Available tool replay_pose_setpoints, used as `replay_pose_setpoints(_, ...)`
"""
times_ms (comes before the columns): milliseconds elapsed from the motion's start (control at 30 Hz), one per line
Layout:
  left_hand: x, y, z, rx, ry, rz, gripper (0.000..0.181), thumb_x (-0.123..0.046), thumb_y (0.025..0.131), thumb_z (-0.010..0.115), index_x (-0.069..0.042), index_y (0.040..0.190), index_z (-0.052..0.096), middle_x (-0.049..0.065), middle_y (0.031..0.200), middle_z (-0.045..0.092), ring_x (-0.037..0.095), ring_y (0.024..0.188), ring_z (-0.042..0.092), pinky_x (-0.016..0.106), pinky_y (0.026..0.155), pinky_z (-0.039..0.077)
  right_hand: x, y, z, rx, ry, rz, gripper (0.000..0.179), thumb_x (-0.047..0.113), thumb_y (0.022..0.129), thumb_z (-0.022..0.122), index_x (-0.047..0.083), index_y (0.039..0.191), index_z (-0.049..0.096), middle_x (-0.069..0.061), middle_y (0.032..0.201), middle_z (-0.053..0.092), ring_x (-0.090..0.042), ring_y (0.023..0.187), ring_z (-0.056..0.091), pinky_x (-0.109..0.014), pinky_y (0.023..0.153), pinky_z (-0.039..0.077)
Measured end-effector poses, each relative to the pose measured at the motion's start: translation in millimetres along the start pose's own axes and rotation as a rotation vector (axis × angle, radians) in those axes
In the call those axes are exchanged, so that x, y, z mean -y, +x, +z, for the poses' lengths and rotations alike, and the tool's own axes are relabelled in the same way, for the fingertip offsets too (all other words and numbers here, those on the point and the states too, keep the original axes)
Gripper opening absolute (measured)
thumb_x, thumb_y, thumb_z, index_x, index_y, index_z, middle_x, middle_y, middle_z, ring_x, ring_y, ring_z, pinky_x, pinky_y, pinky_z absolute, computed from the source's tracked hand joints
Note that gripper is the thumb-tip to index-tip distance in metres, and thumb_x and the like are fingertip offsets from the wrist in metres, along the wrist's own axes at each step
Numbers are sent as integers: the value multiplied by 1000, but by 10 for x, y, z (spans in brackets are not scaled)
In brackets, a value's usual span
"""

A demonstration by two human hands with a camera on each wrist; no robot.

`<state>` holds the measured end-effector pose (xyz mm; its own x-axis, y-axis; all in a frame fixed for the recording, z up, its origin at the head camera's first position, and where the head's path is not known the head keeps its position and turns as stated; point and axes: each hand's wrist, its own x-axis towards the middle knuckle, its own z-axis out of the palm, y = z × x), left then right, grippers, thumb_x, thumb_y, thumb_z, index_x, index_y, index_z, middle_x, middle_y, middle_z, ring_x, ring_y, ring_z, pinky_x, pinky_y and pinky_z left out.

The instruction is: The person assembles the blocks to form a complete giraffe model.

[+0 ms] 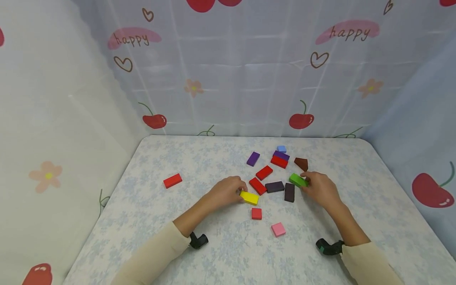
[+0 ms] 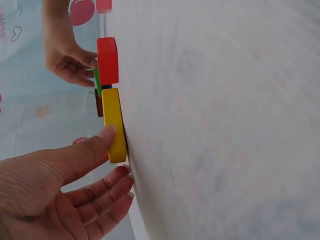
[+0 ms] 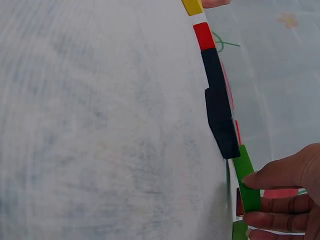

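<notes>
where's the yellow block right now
In the head view, the yellow block is a little right of and below centre, gripped by the left hand, with a longer red block just above and a square red block just below.

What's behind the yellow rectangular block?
In the head view, a red rectangular block lies behind the yellow rectangular block, slightly right. The left hand hides whatever is behind the yellow block's left end.
</notes>
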<state>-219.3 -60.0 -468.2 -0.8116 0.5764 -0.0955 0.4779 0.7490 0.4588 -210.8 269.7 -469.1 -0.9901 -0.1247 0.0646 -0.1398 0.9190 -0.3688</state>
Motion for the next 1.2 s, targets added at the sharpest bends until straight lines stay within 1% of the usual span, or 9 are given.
replay_pose_setpoints(167,270,-171,-92,-37,-57,-51,27,-18,85,85,-13,109,75,-3,97,65,15,84,55,29,76,49,128,-74,-114,-39,15,-19,42,2,82,81,-6,121,68,-23,102,70,-34,85,66,-49,72,57)
replay_pose_setpoints(267,403,-254,-142,-53,-83,-83,27,-19,84,85,-13,109,75,-3,94,64,16,82,55,31,75,49,240,-140,-174,-61,51,-44,42,3,83,81,-5,122,68,-22,104,70,-34,88,66,-49,73,58)
replay_pose_setpoints(433,531,-365,-209,-82,-99,-133,28,-18,84,85,-13,110,75,-2,92,64,17,81,55,32,75,50,467,-243,-224,-76,121,-88,43,3,84,81,-2,124,68,-20,110,69,-34,91,64,-48,75,58)
replay_pose_setpoints(633,680,-470,-254,-127,-106,-169,26,-17,84,85,-13,108,76,-2,91,64,16,80,55,31,74,50,728,-340,-245,-81,172,-190,44,2,83,83,0,125,69,-16,112,71,-28,89,65,-44,74,59)
replay_pose_setpoints(733,749,-511,-271,-150,-118,-171,24,-17,84,86,-15,106,76,-3,89,64,16,80,54,31,74,50,864,-367,-228,-78,180,-237,46,2,81,84,2,125,70,-14,112,71,-25,88,66,-40,73,59)
replay_pose_setpoints(933,890,-540,-269,-155,-194,-116,27,-19,83,86,-14,108,76,-4,92,64,17,83,55,33,76,50,1190,-391,-118,-28,206,-313,45,1,79,86,4,121,72,-8,111,72,-22,89,71,-39,77,60)
replay_pose_setpoints(1000,953,-542,-248,-166,-236,-115,28,-21,85,85,-15,111,76,-4,94,65,16,85,56,32,77,51,1304,-389,-60,-3,204,-334,43,2,80,86,5,120,73,-6,109,72,-21,89,70,-36,78,60)
replay_pose_setpoints(1100,1047,-544,-208,-211,-332,-124,29,-21,87,83,-15,115,77,-6,100,68,15,89,59,31,81,53,1464,-377,43,35,193,-340,42,4,80,86,7,120,73,-3,109,72,-21,90,69,-34,77,59)
replay_pose_setpoints(1200,1130,-544,-168,-258,-429,-118,25,-21,89,81,-15,114,78,-6,104,71,16,90,62,31,82,54,1592,-356,152,66,183,-343,42,4,80,86,8,120,74,-2,110,73,-22,92,69,-33,78,58)
